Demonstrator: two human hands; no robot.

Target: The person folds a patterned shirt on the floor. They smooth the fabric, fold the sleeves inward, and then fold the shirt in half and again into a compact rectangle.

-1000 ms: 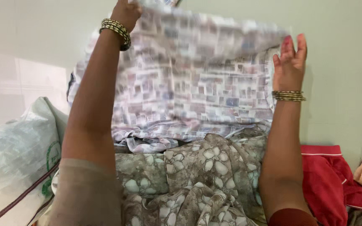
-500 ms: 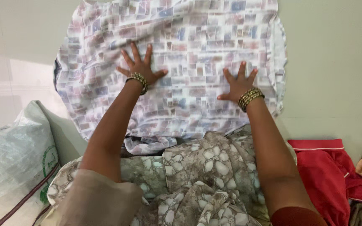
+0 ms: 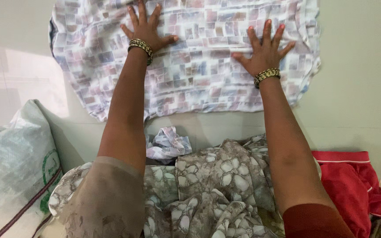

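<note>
Woven sack (image 3: 16, 167) at far left, leaning near the pale floor (image 3: 358, 88). Patterned cloth (image 3: 190, 75) spread flat on the floor ahead; left hand (image 3: 146, 31) and right hand (image 3: 265, 50) both pressed palm-down on it, fingers splayed, gripping nothing. Below: crumpled scrap (image 3: 168, 145), mottled garment (image 3: 217, 185); red cloth (image 3: 353, 185) at right.

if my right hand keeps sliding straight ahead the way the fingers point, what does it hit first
Only more of the patterned cloth: the right hand lies flat on it, fingers pointing toward its far edge, which is cut off at the top of the picture. Nothing else shows in that line, though what lies beyond is out of view.
</note>
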